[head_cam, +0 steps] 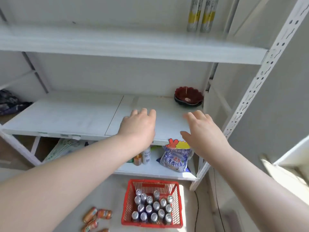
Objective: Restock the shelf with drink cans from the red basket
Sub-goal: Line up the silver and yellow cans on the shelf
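- My left hand [138, 128] reaches out palm down over the front of the middle shelf [66, 118], fingers loosely curled and holding nothing.
- My right hand [200, 131] is beside it, also palm down, fingers spread and empty; its fingertips are blurred.
- The red basket [127, 206] sits on the floor well below both hands, nearer my right wrist than my left.
- The basket holds the drink cans [153, 208], all upright in close rows with their silver tops facing me; the far part of the basket is bare.
- To the left of the basket, under my left forearm, a few orange cans [98, 215] lie on their sides on the floor; the lowest are cut off by the frame edge.
- Beyond my right hand, at the back right corner of the middle shelf, stands a stack of dark red bowls [189, 97].
- Below my hands, on the lower shelf, a blue-and-white bag [175, 161] leans; my right hand covers its top.
- Just under my left wrist stand small bottles [143, 156], partly hidden and hard to make out.
- Above my right hand, on the top shelf, two tall cans [202, 15] are blurred and cut off.
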